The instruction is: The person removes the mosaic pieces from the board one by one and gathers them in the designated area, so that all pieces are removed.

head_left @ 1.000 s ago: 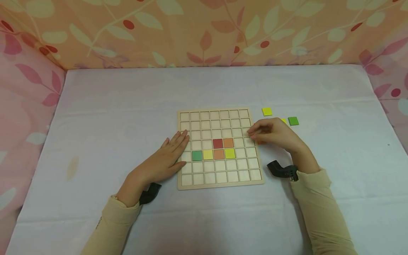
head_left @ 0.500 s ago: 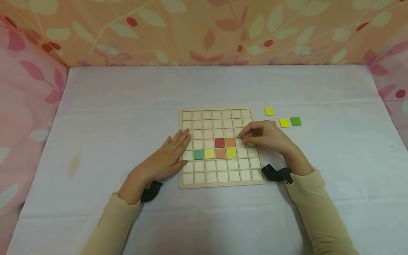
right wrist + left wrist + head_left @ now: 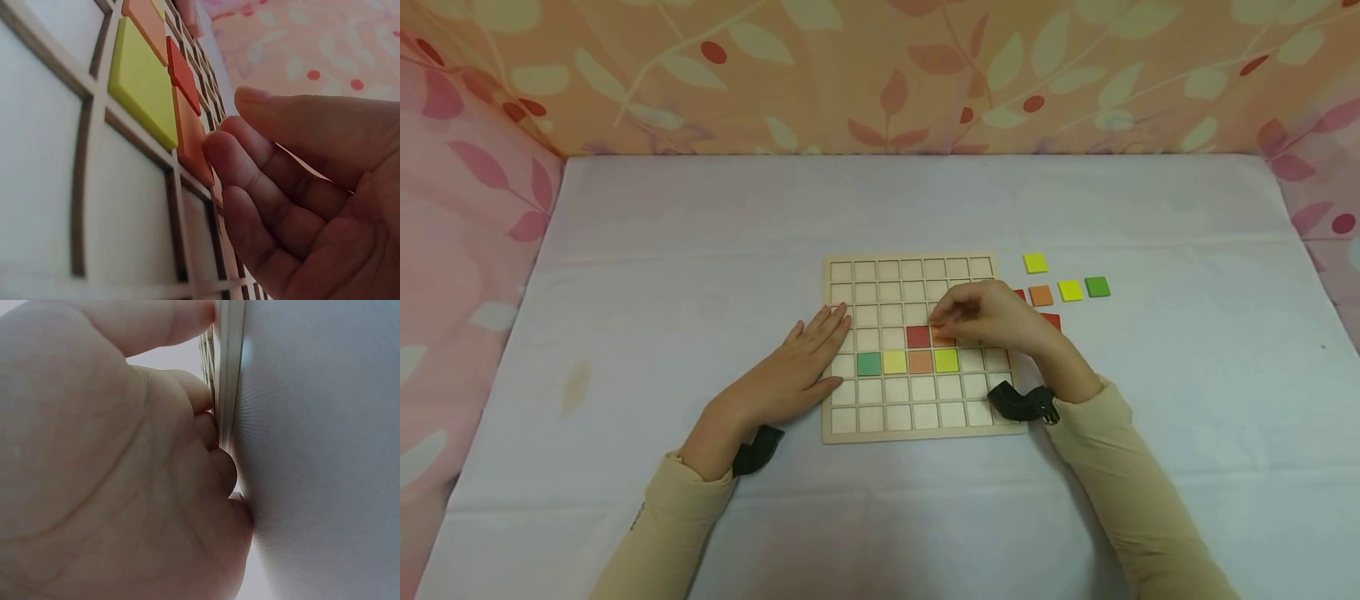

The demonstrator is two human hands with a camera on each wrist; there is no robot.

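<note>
A wooden grid board (image 3: 925,437) lies on the white cloth. Its cells bear a green tile (image 3: 868,364), a yellow tile (image 3: 894,362), an orange tile (image 3: 920,362), a lime tile (image 3: 947,360) and, one row up, a red tile (image 3: 918,337). Beside the red one is a second orange tile (image 3: 192,140), partly covered in the head view. My left hand (image 3: 778,375) rests flat across the board's left edge. My right hand (image 3: 992,317) hovers low over the board, fingers loosely bent, one fingertip at the second orange tile. I see nothing between thumb and fingers.
Loose tiles lie right of the board: a yellow one (image 3: 1035,263), another yellow one (image 3: 1071,291), a green one (image 3: 1097,287), an orange one (image 3: 1041,296) and partly hidden red ones (image 3: 1052,320). A floral curtain (image 3: 880,79) stands behind the table.
My right hand has moved left from the board's right edge to the orange tile beside the red one, uncovering more loose tiles. My left hand stays in place; the head view shifts slightly.
</note>
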